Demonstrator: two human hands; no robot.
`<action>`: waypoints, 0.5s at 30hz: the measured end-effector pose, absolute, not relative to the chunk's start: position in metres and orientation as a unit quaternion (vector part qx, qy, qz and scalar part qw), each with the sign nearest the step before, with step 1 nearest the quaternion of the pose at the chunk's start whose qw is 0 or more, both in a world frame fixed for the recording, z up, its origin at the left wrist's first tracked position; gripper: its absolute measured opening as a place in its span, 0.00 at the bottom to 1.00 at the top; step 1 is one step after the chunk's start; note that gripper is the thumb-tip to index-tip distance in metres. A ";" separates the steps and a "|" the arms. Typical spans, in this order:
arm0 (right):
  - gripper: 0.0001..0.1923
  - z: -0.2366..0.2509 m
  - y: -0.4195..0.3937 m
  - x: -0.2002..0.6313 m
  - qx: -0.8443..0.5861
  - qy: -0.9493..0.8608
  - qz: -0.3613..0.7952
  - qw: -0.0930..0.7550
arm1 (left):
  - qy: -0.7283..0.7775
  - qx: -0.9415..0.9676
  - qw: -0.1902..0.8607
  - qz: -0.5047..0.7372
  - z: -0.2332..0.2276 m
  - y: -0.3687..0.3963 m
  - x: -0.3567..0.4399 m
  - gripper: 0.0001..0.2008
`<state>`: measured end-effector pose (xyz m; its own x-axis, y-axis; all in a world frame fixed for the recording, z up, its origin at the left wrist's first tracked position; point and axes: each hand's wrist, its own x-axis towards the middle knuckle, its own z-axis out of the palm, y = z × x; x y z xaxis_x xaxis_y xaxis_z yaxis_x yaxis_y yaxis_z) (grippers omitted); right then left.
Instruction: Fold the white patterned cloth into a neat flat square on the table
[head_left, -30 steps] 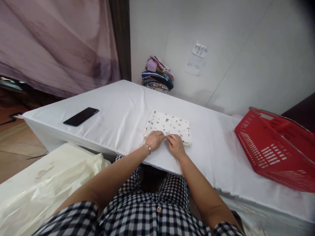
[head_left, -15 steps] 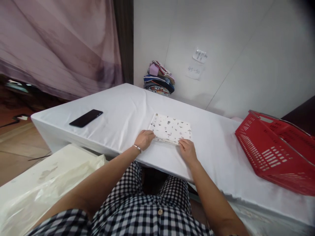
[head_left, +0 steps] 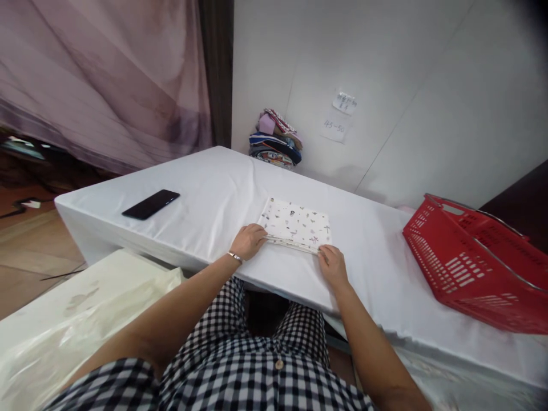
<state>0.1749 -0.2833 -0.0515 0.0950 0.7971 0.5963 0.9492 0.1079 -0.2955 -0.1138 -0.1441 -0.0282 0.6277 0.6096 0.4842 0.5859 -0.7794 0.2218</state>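
A white folded cloth [head_left: 297, 223] with small scattered prints lies flat on the white-covered table [head_left: 205, 188]. Its layers show along the near edge. My left hand [head_left: 249, 242], with a bracelet at the wrist, has its fingers closed on the near left corner. At the near right corner, my right hand [head_left: 333, 265] pinches the cloth's edge between thumb and fingers. The fingertips under the fabric are partly hidden.
A black phone [head_left: 151, 204] lies on the table's left part. The red plastic basket [head_left: 466, 262] stands at the right. Folded textiles [head_left: 274, 140] are stacked by the wall at the back. A pale side surface [head_left: 111, 279] with plastic film is at lower left.
My right hand has shifted slightly right along the near edge, to the cloth's corner. My left hand stays at the left corner. The view has turned slightly.
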 end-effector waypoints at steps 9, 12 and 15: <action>0.12 -0.052 -0.284 0.174 -0.654 -0.654 -0.114 0.363 | 0.380 0.886 0.041 0.262 -0.022 -0.142 -0.103 0.11; 0.12 -0.052 -0.283 0.174 -0.649 -0.656 -0.108 0.370 | 0.372 0.899 0.013 0.231 -0.015 -0.141 -0.100 0.11; 0.12 -0.052 -0.283 0.174 -0.646 -0.656 -0.107 0.375 | 0.352 0.915 -0.014 0.196 -0.008 -0.139 -0.097 0.09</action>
<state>0.1738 -0.2827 -0.0518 0.1154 0.7683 0.6296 0.9280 0.1426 -0.3442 -0.0967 -0.1385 -0.0081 0.6758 0.6384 0.3684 0.6494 -0.7522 0.1120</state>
